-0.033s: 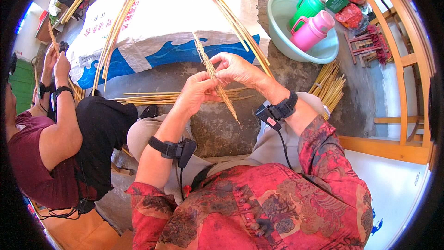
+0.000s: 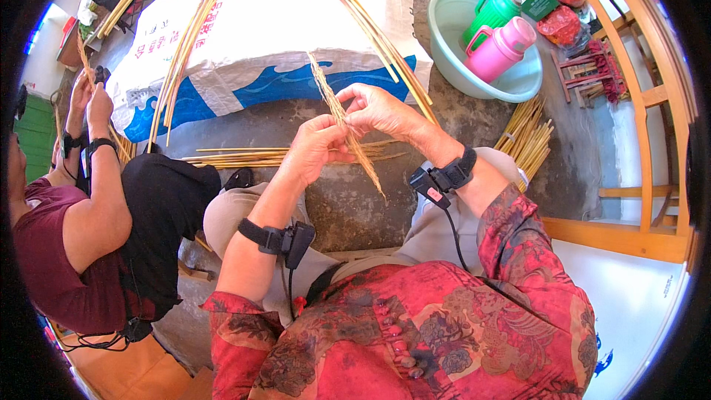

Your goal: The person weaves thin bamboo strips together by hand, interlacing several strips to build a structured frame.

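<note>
A thin, rough strip of dry tan straw (image 2: 361,160) slants in front of me. It looks braided or twisted, with frayed ends. My left hand (image 2: 318,147) pinches its middle from the left, thumb and fingertips together. From the right, my right hand (image 2: 381,112) is closed on the same stretch, its fingertips nearly meeting the left ones. The exact grip of the right fingertips is partly hidden. Beneath and beyond the hands lie long yellow stalks (image 2: 244,157) on the concrete floor.
A white sheet with a blue wave pattern (image 2: 296,22) carries stalk bundles (image 2: 363,18). At right are a pale basin (image 2: 444,52) with a green flask (image 2: 495,11) and a pink flask (image 2: 498,55), a straw bundle (image 2: 527,141) and wooden framing (image 2: 644,126). A co-worker (image 2: 89,230) sits at left.
</note>
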Motion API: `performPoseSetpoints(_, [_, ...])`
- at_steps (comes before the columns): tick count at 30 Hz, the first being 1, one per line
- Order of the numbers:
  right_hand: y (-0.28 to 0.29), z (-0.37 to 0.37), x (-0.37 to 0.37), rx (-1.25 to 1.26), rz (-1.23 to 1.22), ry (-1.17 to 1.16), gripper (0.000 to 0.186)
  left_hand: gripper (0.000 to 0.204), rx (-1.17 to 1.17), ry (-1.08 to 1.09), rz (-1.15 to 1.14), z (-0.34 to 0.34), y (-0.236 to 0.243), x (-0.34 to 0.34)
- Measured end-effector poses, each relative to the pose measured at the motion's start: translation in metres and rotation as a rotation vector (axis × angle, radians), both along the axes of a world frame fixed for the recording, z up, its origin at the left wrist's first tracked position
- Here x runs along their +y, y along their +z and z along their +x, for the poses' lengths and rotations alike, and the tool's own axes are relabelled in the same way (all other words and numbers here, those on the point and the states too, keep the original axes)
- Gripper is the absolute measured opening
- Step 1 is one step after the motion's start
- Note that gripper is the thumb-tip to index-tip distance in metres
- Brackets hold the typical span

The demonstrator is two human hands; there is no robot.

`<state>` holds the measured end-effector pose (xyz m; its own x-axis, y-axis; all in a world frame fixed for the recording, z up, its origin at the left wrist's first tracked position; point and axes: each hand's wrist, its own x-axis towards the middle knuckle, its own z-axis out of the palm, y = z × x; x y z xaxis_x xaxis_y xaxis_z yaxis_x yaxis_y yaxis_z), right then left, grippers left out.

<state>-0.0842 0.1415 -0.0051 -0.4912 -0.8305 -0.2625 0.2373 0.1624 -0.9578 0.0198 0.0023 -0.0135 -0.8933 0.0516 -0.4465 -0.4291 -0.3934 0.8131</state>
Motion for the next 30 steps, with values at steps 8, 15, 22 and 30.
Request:
performPoseSetpoints(8, [0.002,-0.001,0.0,0.018,0.004,0.011,0.045,0.012,0.005,-0.005,0.054,0.001,0.004,-0.003])
performPoseSetpoints(15, [0.006,-0.003,0.003,-0.068,-0.029,-0.002,0.044,0.013,0.047,-0.062,0.183,0.002,0.002,-0.007])
performPoseSetpoints(22, [0.009,0.002,0.006,-0.19,-0.069,0.016,0.044,0.013,0.073,-0.07,0.204,0.001,-0.006,-0.008])
performPoseSetpoints(30, [0.01,0.005,0.009,-0.04,0.033,-0.026,0.047,0.012,0.036,-0.056,0.022,-0.001,0.005,0.001])
